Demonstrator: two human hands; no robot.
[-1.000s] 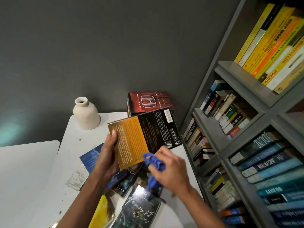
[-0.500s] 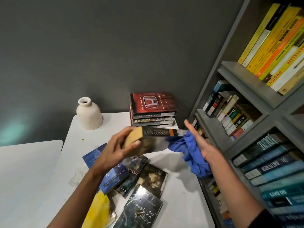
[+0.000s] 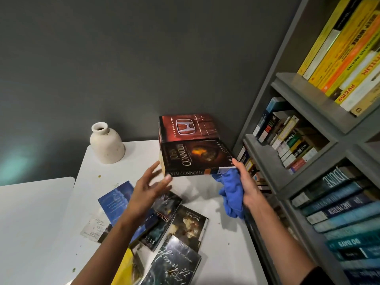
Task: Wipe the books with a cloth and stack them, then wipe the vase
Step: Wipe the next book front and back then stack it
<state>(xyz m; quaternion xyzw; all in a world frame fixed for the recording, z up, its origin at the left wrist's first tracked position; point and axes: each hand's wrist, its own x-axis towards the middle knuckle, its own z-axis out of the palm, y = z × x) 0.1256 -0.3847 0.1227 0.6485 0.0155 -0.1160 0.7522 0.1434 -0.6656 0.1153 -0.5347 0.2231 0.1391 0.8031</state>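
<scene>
So that the book (image 3: 195, 157) settles flat on the stack (image 3: 187, 128), the right grip (image 3: 244, 182) pinches its end over the cloth (image 3: 231, 194); the left grip (image 3: 148, 190), open, steadies it.

Dim overall, with a pale teal glow at middle left on the dark wall (image 3: 144, 48). Soft shadow beneath the held book (image 3: 195, 159) on the white table (image 3: 141, 159), so lit from above. Heavy wide-angle bending along the bookshelf (image 3: 304, 93) at right. Slight motion blur on the left hand (image 3: 148, 190).

Head-worn camera (wide-angle), facing forward and down, close over table (image 3: 226, 254)
</scene>
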